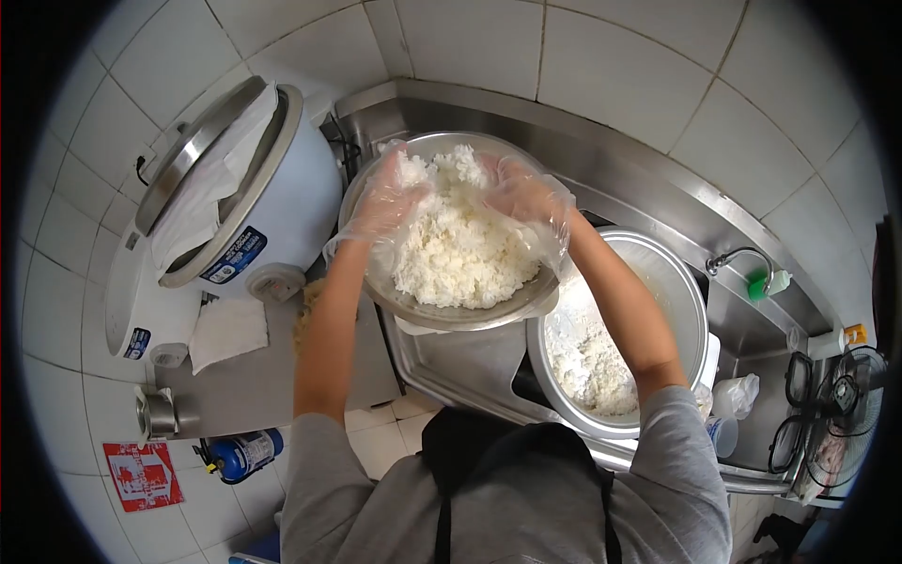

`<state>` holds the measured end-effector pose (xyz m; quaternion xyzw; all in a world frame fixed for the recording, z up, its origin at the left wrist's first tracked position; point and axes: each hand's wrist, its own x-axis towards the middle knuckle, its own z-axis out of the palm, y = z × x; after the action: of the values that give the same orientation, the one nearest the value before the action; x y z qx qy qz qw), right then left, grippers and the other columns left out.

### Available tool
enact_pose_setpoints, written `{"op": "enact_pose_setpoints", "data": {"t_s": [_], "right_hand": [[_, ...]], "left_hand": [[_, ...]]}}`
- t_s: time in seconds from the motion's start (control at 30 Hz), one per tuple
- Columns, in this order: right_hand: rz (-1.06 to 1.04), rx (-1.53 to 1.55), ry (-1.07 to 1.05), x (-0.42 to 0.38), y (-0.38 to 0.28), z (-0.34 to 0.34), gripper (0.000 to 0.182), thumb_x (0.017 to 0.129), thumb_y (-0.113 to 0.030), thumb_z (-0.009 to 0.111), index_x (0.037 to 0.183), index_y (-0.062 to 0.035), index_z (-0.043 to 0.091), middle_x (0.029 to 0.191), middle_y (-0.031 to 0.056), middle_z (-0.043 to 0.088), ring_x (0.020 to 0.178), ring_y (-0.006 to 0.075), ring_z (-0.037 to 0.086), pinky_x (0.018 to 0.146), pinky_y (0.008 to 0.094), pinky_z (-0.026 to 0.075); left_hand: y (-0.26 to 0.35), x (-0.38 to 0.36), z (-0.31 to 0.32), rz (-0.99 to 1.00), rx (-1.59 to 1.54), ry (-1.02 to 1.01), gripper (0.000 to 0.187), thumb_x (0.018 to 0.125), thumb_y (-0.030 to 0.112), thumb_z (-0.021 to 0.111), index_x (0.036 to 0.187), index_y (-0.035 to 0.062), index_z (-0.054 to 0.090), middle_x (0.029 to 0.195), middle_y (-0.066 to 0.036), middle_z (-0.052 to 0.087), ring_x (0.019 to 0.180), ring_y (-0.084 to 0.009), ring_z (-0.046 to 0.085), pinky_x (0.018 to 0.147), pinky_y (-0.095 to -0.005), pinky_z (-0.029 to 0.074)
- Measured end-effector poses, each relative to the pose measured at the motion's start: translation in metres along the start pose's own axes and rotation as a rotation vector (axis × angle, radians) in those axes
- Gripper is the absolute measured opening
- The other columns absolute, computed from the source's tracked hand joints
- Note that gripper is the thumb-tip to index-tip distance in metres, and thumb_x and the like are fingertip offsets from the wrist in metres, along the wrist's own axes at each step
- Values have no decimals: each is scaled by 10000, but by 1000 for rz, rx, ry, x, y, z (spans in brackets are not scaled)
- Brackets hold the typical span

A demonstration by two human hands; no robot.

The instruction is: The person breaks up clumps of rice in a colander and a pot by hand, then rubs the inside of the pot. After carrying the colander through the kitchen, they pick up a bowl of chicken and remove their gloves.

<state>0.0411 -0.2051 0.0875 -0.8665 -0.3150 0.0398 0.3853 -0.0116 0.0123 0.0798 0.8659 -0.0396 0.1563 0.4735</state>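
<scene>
A wide metal bowl (427, 313) of cooked white rice (465, 258) stands in front of me at the sink counter. My left hand (387, 193), in a loose clear plastic glove, curls around a clump of rice at the bowl's far left. Opposite it, my right hand (515, 191), gloved the same way, grips rice at the far right. Rice partly hides the fingers of both hands. Below my right forearm sits a large metal pot (691, 310), with more rice and a whitish, see-through thing lying inside.
On the left a big rice cooker (301, 188) has its lid tilted up and a white cloth over its rim. A folded cloth (228, 334) lies on the counter. To the right are a faucet (742, 256), a green bottle (759, 285) and a fan (850, 395).
</scene>
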Motion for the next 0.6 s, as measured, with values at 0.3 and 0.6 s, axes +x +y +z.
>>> {"op": "enact_pose_setpoints", "data": {"t_s": [0.3, 0.6], "right_hand": [[41, -60, 77, 22, 12, 15, 543, 708, -328, 673, 1165, -83, 515, 934, 106, 607, 828, 238, 567, 755, 302, 437], [-14, 144, -55, 21, -2, 3, 383, 662, -145, 648, 1024, -58, 562, 875, 137, 614, 775, 230, 595, 681, 310, 457]], "left_hand": [[-19, 17, -9, -118, -27, -151, 269, 829, 180, 583, 1025, -1, 555, 1078, -112, 538, 921, -167, 508, 798, -291, 412], [-20, 11, 6, 255, 197, -246, 413, 730, 163, 669, 1098, 44, 524, 1126, -146, 504, 1034, -273, 488, 906, -345, 382]]}}
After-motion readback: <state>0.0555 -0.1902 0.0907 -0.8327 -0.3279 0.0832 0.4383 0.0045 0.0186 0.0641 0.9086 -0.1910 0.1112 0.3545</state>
